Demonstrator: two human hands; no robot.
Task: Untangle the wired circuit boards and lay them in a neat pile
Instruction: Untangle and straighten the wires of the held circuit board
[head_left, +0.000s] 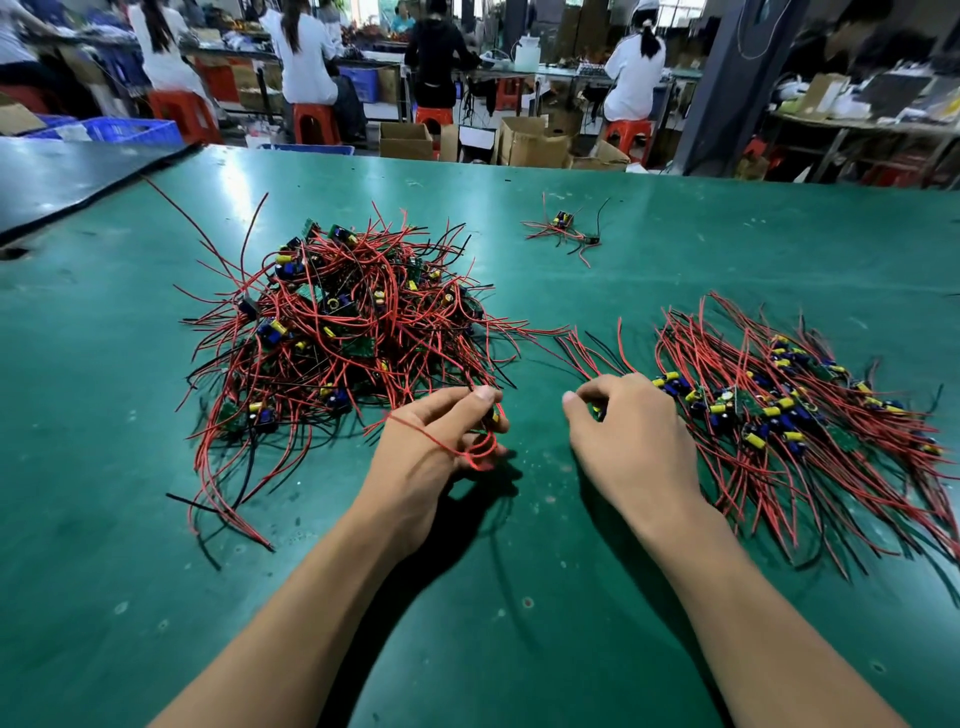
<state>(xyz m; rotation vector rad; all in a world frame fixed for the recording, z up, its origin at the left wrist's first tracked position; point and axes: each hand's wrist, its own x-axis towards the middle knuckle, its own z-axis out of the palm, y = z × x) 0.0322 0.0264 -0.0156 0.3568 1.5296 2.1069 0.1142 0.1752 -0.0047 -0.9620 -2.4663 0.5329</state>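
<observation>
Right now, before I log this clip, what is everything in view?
tangled heap: one, red and black wires, green boards; table, left
laid-out pile: one, same colours; table, right
stray cluster: one; far centre
table: one, green
black mat: one; far left
stools: several, red; background
cardboard boxes: several, brown; beyond table
seated people: several; background
left hand: grips a wired board, red wire looped over it
right hand: pinches an edge board of the laid-out pile

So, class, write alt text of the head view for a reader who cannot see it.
A person's left hand grips a red-wired circuit board beside a tangled heap on a green table; the right hand pinches a second board at the edge of the neat pile.
</observation>
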